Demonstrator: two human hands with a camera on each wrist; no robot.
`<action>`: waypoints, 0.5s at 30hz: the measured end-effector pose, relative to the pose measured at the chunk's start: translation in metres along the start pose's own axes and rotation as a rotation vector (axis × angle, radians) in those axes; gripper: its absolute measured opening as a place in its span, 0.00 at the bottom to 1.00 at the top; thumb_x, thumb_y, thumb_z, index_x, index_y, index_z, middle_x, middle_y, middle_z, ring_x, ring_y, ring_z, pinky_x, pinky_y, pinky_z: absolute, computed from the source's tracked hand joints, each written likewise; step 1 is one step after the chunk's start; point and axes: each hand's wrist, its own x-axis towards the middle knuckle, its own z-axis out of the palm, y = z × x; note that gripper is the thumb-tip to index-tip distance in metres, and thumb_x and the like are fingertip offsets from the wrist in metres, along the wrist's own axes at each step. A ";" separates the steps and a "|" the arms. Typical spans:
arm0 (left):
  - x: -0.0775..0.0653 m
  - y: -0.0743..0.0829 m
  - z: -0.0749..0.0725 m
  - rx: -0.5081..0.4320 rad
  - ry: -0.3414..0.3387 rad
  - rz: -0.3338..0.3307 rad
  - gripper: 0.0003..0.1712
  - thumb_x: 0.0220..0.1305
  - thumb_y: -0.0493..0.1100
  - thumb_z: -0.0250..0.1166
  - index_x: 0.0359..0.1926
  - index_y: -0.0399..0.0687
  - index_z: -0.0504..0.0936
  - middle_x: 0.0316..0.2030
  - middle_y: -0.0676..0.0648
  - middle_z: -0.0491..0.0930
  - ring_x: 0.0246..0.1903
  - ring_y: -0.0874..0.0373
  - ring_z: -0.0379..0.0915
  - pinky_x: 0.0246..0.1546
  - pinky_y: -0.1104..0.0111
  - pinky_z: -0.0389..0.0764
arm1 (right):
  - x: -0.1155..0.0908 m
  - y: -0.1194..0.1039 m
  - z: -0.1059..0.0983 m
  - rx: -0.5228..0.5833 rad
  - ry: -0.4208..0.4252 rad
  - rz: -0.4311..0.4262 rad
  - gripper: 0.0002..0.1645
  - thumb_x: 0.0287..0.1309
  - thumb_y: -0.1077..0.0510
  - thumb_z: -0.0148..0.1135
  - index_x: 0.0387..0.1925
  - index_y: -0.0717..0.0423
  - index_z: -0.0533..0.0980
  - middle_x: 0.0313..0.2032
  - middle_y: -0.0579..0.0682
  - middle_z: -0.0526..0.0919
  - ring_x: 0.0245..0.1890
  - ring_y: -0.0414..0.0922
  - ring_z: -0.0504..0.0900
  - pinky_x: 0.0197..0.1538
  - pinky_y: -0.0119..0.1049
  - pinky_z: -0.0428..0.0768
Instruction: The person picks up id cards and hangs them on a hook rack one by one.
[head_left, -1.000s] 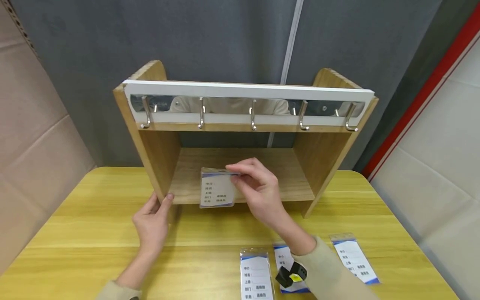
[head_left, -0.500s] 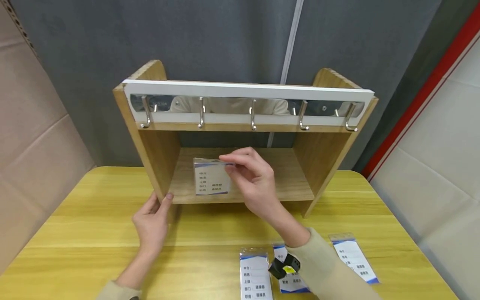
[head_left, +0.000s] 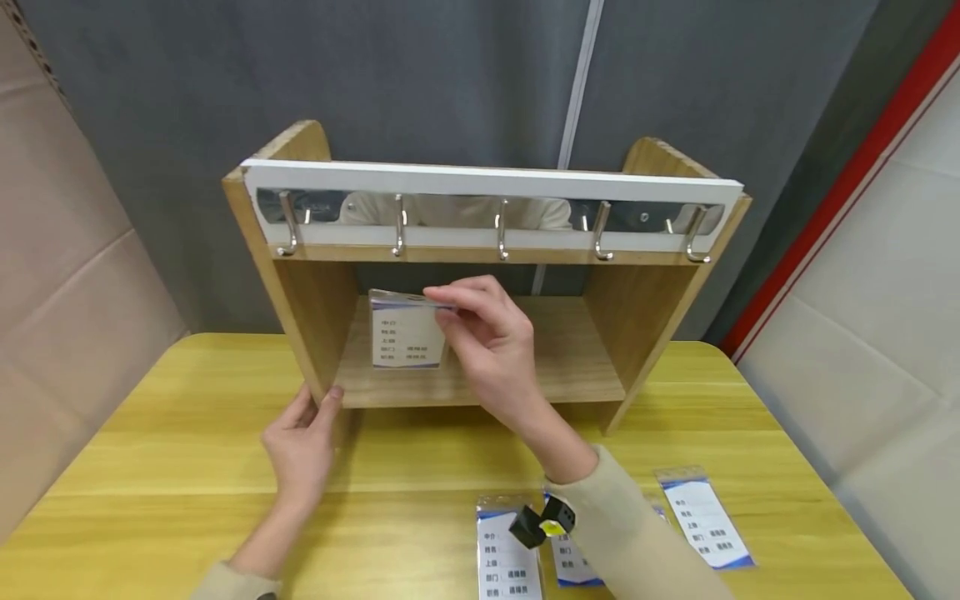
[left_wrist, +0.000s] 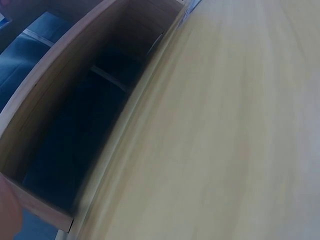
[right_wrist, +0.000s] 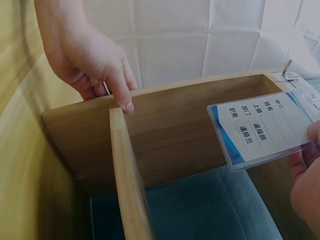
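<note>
My right hand (head_left: 491,350) pinches a clear-sleeved name badge (head_left: 407,337) by its upper right corner, thumb below and fingers above. The badge hangs in front of the wooden shelf unit's (head_left: 281,287) lower opening, beneath the row of hooks, its printed side facing me. In the right wrist view the badge (right_wrist: 260,132) shows a blue printed band and the fingers reach it from the right edge. My left hand (head_left: 300,450) grips the unit's left side panel near the bottom shelf, thumb on the front edge. Metal hooks (head_left: 398,227) line the white front rail (head_left: 487,177).
Several more badges lie on the yellow wooden table (head_left: 150,467): one badge (head_left: 508,554) at front centre, one badge (head_left: 573,562) partly under my right forearm, one badge (head_left: 705,521) at the right. A grey partition (head_left: 450,75) stands behind the unit.
My right hand has raised the badge and moved it left, from the bottom shelf's front edge to nearer the hooks. The left hand stays on the side panel.
</note>
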 end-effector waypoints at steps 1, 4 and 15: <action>0.000 0.000 0.000 0.001 0.002 0.001 0.20 0.65 0.28 0.68 0.58 0.35 0.82 0.50 0.31 0.80 0.43 0.72 0.83 0.46 0.77 0.84 | 0.001 0.000 0.001 0.001 -0.003 -0.003 0.13 0.61 0.81 0.60 0.47 0.76 0.80 0.43 0.63 0.78 0.45 0.50 0.79 0.50 0.33 0.86; 0.000 0.000 -0.001 0.005 0.009 0.011 0.19 0.65 0.28 0.68 0.57 0.35 0.82 0.50 0.31 0.80 0.43 0.72 0.83 0.46 0.76 0.84 | 0.005 0.000 0.005 0.009 -0.015 -0.015 0.13 0.61 0.81 0.60 0.47 0.76 0.80 0.43 0.65 0.78 0.43 0.50 0.79 0.45 0.31 0.85; -0.002 0.000 0.004 -0.017 0.024 0.008 0.19 0.66 0.27 0.66 0.57 0.34 0.81 0.52 0.31 0.80 0.44 0.70 0.83 0.47 0.73 0.85 | 0.011 0.002 0.019 0.022 -0.040 -0.068 0.11 0.62 0.79 0.61 0.46 0.76 0.80 0.42 0.65 0.79 0.38 0.51 0.77 0.34 0.30 0.78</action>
